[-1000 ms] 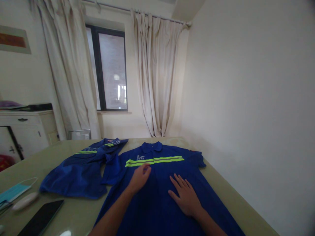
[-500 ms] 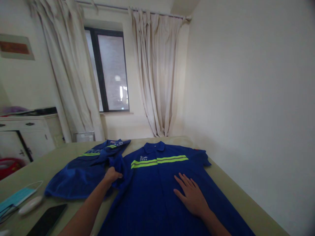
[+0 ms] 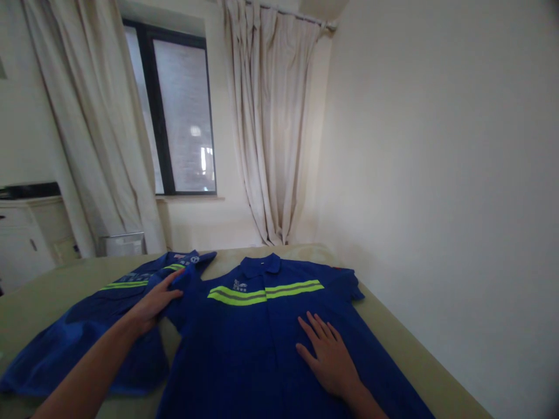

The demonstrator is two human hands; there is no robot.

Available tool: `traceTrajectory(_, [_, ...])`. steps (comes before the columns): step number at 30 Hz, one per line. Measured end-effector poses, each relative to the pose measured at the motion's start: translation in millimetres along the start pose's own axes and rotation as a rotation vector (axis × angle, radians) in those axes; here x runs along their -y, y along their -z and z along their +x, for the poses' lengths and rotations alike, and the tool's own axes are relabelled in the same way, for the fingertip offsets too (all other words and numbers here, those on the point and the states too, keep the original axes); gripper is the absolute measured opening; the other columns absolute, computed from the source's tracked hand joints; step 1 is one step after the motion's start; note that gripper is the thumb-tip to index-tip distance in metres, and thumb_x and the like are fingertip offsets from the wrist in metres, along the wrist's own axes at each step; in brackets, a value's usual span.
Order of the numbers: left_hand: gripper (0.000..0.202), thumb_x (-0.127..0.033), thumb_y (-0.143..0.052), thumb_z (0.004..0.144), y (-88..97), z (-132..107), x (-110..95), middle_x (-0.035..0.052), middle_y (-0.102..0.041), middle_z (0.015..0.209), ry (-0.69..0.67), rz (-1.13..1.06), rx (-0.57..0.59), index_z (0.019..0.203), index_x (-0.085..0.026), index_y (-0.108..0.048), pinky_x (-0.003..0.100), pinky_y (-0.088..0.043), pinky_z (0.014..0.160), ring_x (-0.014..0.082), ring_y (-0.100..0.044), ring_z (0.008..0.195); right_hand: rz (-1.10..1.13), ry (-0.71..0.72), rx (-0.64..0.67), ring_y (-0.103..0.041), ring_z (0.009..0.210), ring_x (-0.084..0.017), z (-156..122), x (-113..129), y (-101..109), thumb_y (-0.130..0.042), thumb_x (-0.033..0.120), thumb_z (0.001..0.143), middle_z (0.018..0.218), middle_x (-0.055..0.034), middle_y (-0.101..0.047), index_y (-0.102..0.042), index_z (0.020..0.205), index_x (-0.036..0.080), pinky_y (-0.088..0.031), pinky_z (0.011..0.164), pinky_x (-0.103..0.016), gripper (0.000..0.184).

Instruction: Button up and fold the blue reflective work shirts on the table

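A dark blue short-sleeved work shirt (image 3: 244,349) lies spread front side up, its collar pointing away from me. A yellow-green reflective band with a grey stripe crosses its chest, with a pale logo above the band. My right hand (image 3: 329,355) rests flat on the shirt's front, fingers spread. On the sleeve (image 3: 187,299) at the shirt's left side lies my left hand (image 3: 157,299), index finger stretched out and thumb apart from it; its other fingers are mostly hidden. Beneath and beside my left arm is a second blue work shirt (image 3: 87,317), rumpled, with similar bands.
Both shirts lie on a pale greenish table (image 3: 39,276). A wall (image 3: 437,203) runs close along the right side. Behind the table are a window (image 3: 183,116), beige curtains (image 3: 271,116), a chair back (image 3: 122,244) and a white cabinet (image 3: 26,238).
My left hand has gone from gripping the sleeve to lying on it with fingers extended, and the sleeve is spread further out. My right hand stays on the shirt. The view has turned slightly right.
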State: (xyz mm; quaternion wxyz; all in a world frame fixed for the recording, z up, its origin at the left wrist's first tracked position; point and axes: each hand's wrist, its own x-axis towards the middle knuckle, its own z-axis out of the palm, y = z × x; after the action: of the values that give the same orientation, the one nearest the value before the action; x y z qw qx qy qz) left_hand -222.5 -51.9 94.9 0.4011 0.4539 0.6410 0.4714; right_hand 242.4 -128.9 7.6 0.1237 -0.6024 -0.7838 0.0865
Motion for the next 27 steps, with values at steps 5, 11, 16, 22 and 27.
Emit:
traceTrajectory(5, [0.052,-0.007,-0.046,0.085,27.3,24,5,0.0177,-0.070,0.124,-0.327,0.778,-0.285,0.135,-0.004,-0.060,0.045,-0.052,0.102,0.0327,-0.067,0.117,0.004,-0.001,-0.009,-0.024,0.154,-0.026,21,9,-6,-0.030,0.071,0.099,0.165,0.0021,-0.028,-0.034,0.156,0.040,-0.018,0.124,-0.050,0.065])
traceTrajectory(11, [0.054,-0.017,-0.038,0.098,-19.5,-4,33,0.0224,-0.031,0.163,-0.403,1.190,-0.393,0.151,-0.009,-0.045,0.062,-0.034,0.114,0.0429,-0.034,0.147,0.012,-0.023,-0.073,-0.027,0.153,-0.027,42,20,-18,-0.035,0.067,0.099,0.165,-0.0010,-0.031,-0.036,0.156,0.038,-0.020,0.123,-0.052,0.064])
traceTrajectory(16, [0.069,-0.064,-0.041,0.096,-102.4,-75,78,0.0082,-0.035,0.164,-0.406,1.187,0.098,0.155,-0.027,-0.040,0.055,-0.027,0.122,0.0334,-0.030,0.152,0.032,-0.009,-0.130,-0.033,0.150,-0.029,54,18,-24,-0.042,0.063,0.099,0.161,-0.0047,-0.039,-0.045,0.152,0.033,-0.025,0.121,-0.053,0.062])
traceTrajectory(22, [0.063,-0.054,-0.032,0.100,-120.4,-115,79,0.0053,-0.028,0.165,-0.395,1.201,0.129,0.156,-0.026,-0.035,0.053,-0.023,0.125,0.0290,-0.024,0.154,0.139,0.028,-0.388,-0.055,0.133,-0.026,48,29,-9,-0.040,0.036,0.102,0.143,-0.0108,-0.061,-0.060,0.140,0.020,-0.039,0.114,-0.044,0.046])
traceTrajectory(27, [0.058,-0.053,-0.052,0.093,-94.5,-176,129,-0.0020,-0.038,0.159,-0.561,1.084,0.356,0.149,-0.043,-0.041,0.052,-0.040,0.118,0.0310,-0.041,0.146,0.115,0.128,-0.316,-0.053,0.135,-0.027,-40,33,18,-0.043,0.043,0.102,0.147,-0.0046,-0.057,-0.066,0.132,0.029,-0.039,0.115,-0.045,0.041])
